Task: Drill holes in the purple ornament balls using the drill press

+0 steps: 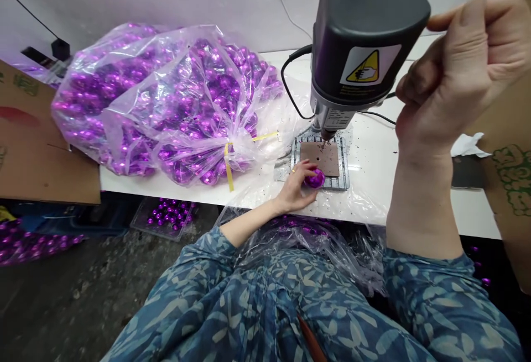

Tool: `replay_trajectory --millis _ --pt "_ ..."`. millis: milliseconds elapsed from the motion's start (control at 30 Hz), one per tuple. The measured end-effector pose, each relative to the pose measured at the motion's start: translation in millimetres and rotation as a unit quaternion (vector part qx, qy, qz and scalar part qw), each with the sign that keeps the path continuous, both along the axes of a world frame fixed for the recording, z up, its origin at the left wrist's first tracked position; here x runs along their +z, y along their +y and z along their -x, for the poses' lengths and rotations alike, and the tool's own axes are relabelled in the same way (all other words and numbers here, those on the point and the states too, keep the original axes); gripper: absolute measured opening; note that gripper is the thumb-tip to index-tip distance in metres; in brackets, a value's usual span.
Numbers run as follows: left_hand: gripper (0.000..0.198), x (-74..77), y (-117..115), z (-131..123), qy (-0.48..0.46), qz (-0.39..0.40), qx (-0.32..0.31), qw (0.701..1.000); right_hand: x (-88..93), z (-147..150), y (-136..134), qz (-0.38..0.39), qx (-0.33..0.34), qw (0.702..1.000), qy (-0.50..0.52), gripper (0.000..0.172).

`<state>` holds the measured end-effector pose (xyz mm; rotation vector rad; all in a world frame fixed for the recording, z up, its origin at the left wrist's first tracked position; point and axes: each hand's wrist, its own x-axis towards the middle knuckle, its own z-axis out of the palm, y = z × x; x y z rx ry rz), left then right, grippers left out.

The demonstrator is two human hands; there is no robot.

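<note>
My left hand (296, 188) pinches a shiny purple ball (315, 178) at the near edge of a brown board (329, 158). The board, with a dark hole in it, lies on the slotted metal base (343, 177) of a small drill press (360, 36). Above the board hangs the drill's chuck (329, 134), with dark shavings around it; the ball is nearer to me than the chuck. My right hand (464, 69) is raised at the right side of the black motor housing, fingers curled closed. What they grip is hidden behind them.
A large clear bag (166, 102) of purple balls, tied with yellow ribbon, fills the table's left side. Cardboard boxes stand at left (45, 141) and right (512, 157). A clear bin (166, 218) of balls sits below the table. Plastic sheeting (307, 240) covers my lap.
</note>
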<state>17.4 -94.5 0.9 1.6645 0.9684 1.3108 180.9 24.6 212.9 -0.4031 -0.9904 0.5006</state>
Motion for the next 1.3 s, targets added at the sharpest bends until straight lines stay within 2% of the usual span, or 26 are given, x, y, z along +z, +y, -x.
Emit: replay_trajectory --millis 67,100,167,233,267,333,400,433,533,633,700,767,833,900,967,1000,1033,1067,1133,1200,1233,1300 --pt "0.033 -0.4 -7.3 11.9 0.033 -0.056 -0.017 0.998 -2.0 -0.8 -1.2 -0.004 0.007 1.000 0.002 0.060" --pt "0.029 0.2 -3.3 18.3 0.053 -0.074 -0.009 0.996 -2.7 -1.3 -1.4 -0.006 0.008 1.000 0.001 0.058" --pt "0.017 5.0 21.5 30.9 0.092 -0.083 0.036 0.992 -3.3 -2.3 -1.0 -0.009 0.011 1.000 -0.007 0.054" --pt "0.016 15.8 63.3 41.5 0.150 -0.044 0.097 0.983 -3.3 -3.3 -0.3 -0.011 0.014 1.000 -0.009 0.053" --pt "0.019 23.0 86.8 45.7 0.241 0.010 0.153 0.958 -3.2 -3.8 -0.2 -0.012 0.015 1.000 -0.007 0.053" --pt "0.027 39.0 130.8 51.7 0.421 0.117 0.242 0.866 -3.0 -4.9 -1.1 -0.013 0.015 1.000 -0.004 0.052" --pt "0.039 53.0 163.4 56.4 0.528 0.160 0.303 0.777 -2.7 -5.9 -3.0 -0.001 0.020 1.000 -0.014 0.048" --pt "0.043 58.2 174.3 59.1 0.557 0.167 0.323 0.746 -2.5 -6.2 -3.9 0.006 0.022 1.000 -0.018 0.046" --pt "0.049 65.3 190.4 70.8 0.597 0.195 0.348 0.696 -2.1 -6.0 -5.7 0.012 0.023 1.000 -0.008 0.046" --pt "0.050 64.4 194.0 85.2 0.614 0.229 0.333 0.678 -1.9 -5.2 -5.9 0.008 0.020 1.000 -0.004 0.051" --pt "0.049 62.4 193.9 92.2 0.608 0.216 0.329 0.690 -2.0 -4.8 -5.7 0.013 0.019 1.000 -0.015 0.049" --pt "0.046 59.9 191.2 95.2 0.566 0.194 0.336 0.728 -2.3 -4.9 -5.3 0.010 0.019 1.000 -0.015 0.046" --pt "0.042 57.1 183.6 94.6 0.475 0.160 0.341 0.796 -2.9 -5.3 -4.4 0.000 0.025 1.000 -0.006 0.045" --pt "0.042 54.9 169.8 91.7 0.335 0.113 0.324 0.878 -3.6 -6.0 -3.3 -0.007 0.036 0.999 0.001 0.043" --pt "0.042 54.6 150.6 87.0 0.174 0.094 0.270 0.942 -3.9 -6.4 -2.2 -0.009 0.041 0.999 0.005 0.042" --pt "0.038 55.4 140.0 84.0 0.093 0.116 0.226 0.963 -3.8 -6.4 -1.6 -0.009 0.041 0.999 0.006 0.042" --pt "0.033 56.8 129.5 80.7 0.016 0.158 0.174 0.972 -3.6 -6.2 -1.1 -0.010 0.037 0.999 0.008 0.043" --pt "0.028 58.6 119.6 77.3 -0.058 0.209 0.119 0.969 -3.3 -5.9 -0.7 -0.010 0.034 0.999 0.008 0.045" --pt "0.020 62.4 103.3 70.3 -0.185 0.298 0.033 0.936 -2.7 -5.0 -0.1 -0.012 0.028 1.000 0.009 0.049" --pt "0.015 64.4 92.8 63.8 -0.262 0.341 -0.002 0.903 -2.5 -4.3 0.3 -0.011 0.023 1.000 0.006 0.053" --pt "0.015 64.1 89.5 60.6 -0.276 0.349 -0.004 0.895 -2.5 -4.0 0.4 -0.008 0.022 1.000 0.002 0.053" --pt "0.019 60.0 85.8 54.1 -0.259 0.349 0.000 0.900 -2.9 -3.8 0.6 -0.005 0.017 1.000 -0.006 0.053"
